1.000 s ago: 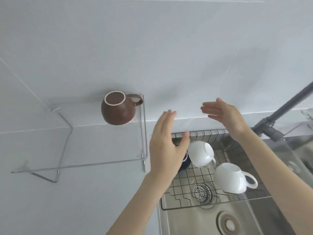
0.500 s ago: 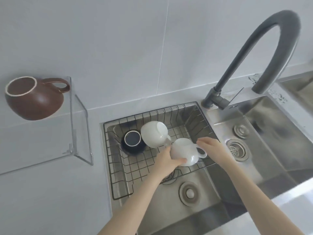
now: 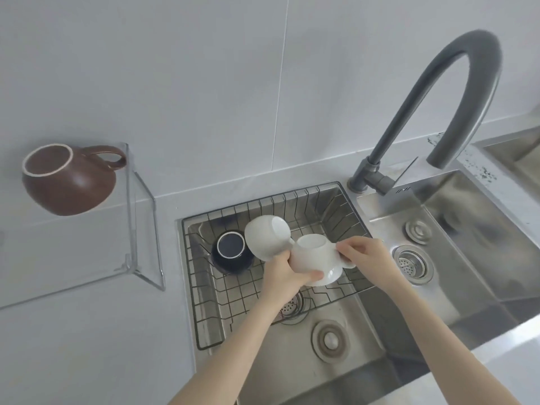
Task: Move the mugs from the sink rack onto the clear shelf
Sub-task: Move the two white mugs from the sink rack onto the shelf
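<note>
A brown mug (image 3: 68, 179) stands on the clear shelf (image 3: 87, 267) at the left. In the wire sink rack (image 3: 222, 311) lie a dark blue mug (image 3: 232, 252) and a white mug (image 3: 267, 238) tipped on its side. A second white mug (image 3: 314, 255) is upside down, held just above the rack. My left hand (image 3: 282, 276) grips its body from the left and below. My right hand (image 3: 366, 255) holds it at the handle side.
A tall grey curved faucet (image 3: 438, 92) rises behind the rack at the right. The steel sink has a second basin (image 3: 473, 247) on the right with a strainer drain (image 3: 412, 263). A white wall backs the counter.
The view swung down from the shelf to the sink. Both hands dropped from the air to the rack and closed around the nearer white mug, which now sits slightly raised.
</note>
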`<control>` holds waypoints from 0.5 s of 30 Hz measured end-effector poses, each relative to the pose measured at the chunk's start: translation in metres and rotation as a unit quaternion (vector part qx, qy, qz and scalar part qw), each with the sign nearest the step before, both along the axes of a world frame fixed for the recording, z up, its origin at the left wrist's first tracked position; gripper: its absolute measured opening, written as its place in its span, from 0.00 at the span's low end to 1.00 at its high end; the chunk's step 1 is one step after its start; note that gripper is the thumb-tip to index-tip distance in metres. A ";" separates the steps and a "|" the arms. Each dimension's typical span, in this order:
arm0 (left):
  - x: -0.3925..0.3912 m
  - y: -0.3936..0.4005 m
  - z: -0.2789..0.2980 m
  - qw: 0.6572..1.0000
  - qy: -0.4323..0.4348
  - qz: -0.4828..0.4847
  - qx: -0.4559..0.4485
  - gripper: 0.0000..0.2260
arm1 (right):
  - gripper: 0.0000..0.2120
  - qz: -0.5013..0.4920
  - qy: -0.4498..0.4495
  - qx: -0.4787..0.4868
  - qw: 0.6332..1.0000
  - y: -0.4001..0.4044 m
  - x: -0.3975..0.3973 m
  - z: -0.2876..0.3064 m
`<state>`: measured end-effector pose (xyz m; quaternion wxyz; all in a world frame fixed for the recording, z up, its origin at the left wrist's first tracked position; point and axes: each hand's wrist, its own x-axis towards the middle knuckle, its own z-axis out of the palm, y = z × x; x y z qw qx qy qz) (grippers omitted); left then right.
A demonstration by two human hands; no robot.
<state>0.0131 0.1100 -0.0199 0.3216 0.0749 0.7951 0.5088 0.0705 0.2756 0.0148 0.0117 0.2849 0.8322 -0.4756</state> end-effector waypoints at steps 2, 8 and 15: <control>-0.006 -0.013 0.021 1.000 0.021 0.015 0.015 0.23 | 0.08 0.014 0.027 0.000 1.000 -0.008 -0.008 0.020; -0.029 -0.084 0.096 0.989 0.112 0.083 0.056 0.27 | 0.06 0.094 0.135 0.018 0.986 -0.070 -0.048 0.094; -0.056 -0.213 0.166 0.962 0.200 0.172 0.073 0.24 | 0.05 0.184 0.241 -0.029 0.953 -0.187 -0.103 0.156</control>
